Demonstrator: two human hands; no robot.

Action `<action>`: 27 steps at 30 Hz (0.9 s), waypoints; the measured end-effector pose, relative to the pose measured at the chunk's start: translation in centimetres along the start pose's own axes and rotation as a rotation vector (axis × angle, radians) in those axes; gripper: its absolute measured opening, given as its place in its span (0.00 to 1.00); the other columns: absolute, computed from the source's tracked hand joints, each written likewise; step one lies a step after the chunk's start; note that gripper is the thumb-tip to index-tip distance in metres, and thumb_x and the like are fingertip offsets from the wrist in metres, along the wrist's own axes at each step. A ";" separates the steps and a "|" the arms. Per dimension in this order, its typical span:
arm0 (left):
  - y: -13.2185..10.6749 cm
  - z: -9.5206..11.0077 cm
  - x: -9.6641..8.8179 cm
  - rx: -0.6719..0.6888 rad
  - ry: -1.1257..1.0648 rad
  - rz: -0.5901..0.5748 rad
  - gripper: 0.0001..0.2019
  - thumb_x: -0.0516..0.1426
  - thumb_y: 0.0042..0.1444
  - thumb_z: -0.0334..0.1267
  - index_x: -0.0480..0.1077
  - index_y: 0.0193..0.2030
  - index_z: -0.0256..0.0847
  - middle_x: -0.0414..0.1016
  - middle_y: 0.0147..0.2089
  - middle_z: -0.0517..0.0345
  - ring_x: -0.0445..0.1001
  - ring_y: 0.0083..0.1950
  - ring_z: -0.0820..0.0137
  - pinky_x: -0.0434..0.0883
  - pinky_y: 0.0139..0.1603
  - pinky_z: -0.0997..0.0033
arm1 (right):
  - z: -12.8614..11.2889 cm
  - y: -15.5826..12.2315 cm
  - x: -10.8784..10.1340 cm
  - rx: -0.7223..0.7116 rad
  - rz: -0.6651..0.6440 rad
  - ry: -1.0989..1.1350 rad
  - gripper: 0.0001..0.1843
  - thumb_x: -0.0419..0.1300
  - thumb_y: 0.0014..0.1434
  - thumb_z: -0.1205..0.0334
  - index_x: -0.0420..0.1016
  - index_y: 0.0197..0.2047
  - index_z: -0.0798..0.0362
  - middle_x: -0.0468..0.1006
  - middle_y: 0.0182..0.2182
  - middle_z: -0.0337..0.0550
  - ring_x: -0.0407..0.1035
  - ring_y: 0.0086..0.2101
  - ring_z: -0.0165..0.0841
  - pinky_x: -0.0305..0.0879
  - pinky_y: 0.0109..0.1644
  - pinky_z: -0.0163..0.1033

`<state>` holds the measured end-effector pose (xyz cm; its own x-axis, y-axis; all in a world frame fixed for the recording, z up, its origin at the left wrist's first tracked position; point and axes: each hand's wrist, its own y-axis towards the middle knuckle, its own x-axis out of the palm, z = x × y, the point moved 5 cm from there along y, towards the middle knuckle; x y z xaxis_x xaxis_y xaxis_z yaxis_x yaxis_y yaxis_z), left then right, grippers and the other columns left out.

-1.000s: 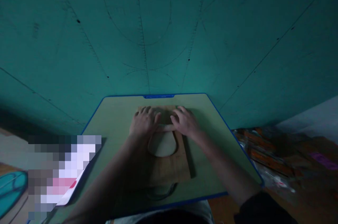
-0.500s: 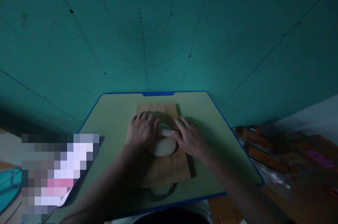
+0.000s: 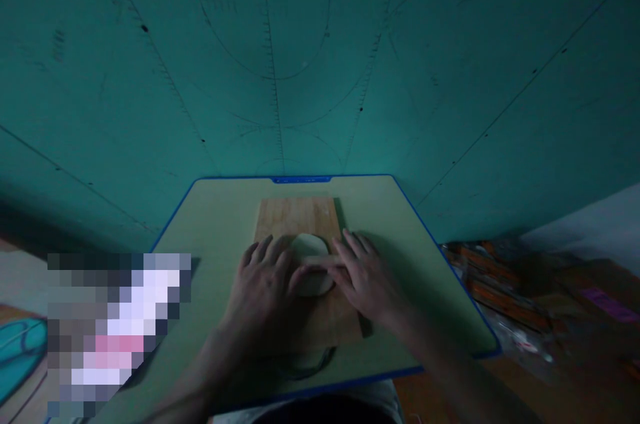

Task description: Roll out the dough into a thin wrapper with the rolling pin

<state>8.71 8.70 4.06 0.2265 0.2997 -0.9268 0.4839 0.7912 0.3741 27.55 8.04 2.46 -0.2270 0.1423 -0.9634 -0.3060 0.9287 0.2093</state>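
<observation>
A pale rolling pin (image 3: 318,261) lies crosswise over a flat, rounded sheet of dough (image 3: 311,245). The dough rests on a wooden cutting board (image 3: 297,212). My left hand (image 3: 263,276) presses on the pin's left end and hides it, its thumb along the pin. On the right end sits my right hand (image 3: 366,277), fingers pointing forward and thumb near the pin. Dough shows both in front of and behind the pin, between my hands.
The board stands on a small light table (image 3: 220,221) with a blue rim. A dark strap or handle (image 3: 313,369) lies at the board's near end. Behind rises a green wall (image 3: 310,97) with drawn lines. Plastic-wrapped items (image 3: 515,304) lie low on the right; a blurred patch covers the left.
Both hands and the rolling pin have moved toward me across the dough. More of the dough's far part and of the board's far end now shows.
</observation>
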 end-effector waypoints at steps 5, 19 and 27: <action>-3.5 0.7 -0.3 0.045 0.027 0.080 0.23 0.48 0.70 0.47 0.65 0.65 0.36 0.73 0.64 0.43 0.69 0.64 0.51 0.63 0.64 0.48 | -1.1 -2.7 -0.5 -0.080 0.072 -0.008 0.32 0.46 0.72 0.49 0.59 0.72 0.59 0.61 0.70 0.57 0.56 0.67 0.49 0.58 0.69 0.58; -3.7 0.0 -0.1 0.006 0.008 0.079 0.28 0.48 0.69 0.52 0.64 0.66 0.32 0.75 0.60 0.36 0.71 0.61 0.49 0.63 0.65 0.44 | -1.6 -2.2 -0.8 -0.090 0.017 0.014 0.33 0.47 0.71 0.47 0.60 0.71 0.59 0.60 0.70 0.55 0.55 0.68 0.46 0.53 0.71 0.56; -4.5 -0.1 -0.1 0.074 0.048 0.067 0.33 0.45 0.70 0.54 0.56 0.71 0.29 0.69 0.66 0.32 0.65 0.69 0.46 0.60 0.68 0.42 | -1.7 -3.2 -0.7 -0.126 0.009 0.031 0.33 0.50 0.70 0.53 0.55 0.73 0.57 0.59 0.71 0.55 0.53 0.69 0.47 0.50 0.73 0.58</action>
<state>6.44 5.11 2.48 0.2203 0.3770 -0.8996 0.5309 0.7274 0.4349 27.12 4.42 2.75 -0.2581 0.1379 -0.9562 -0.4174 0.8767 0.2391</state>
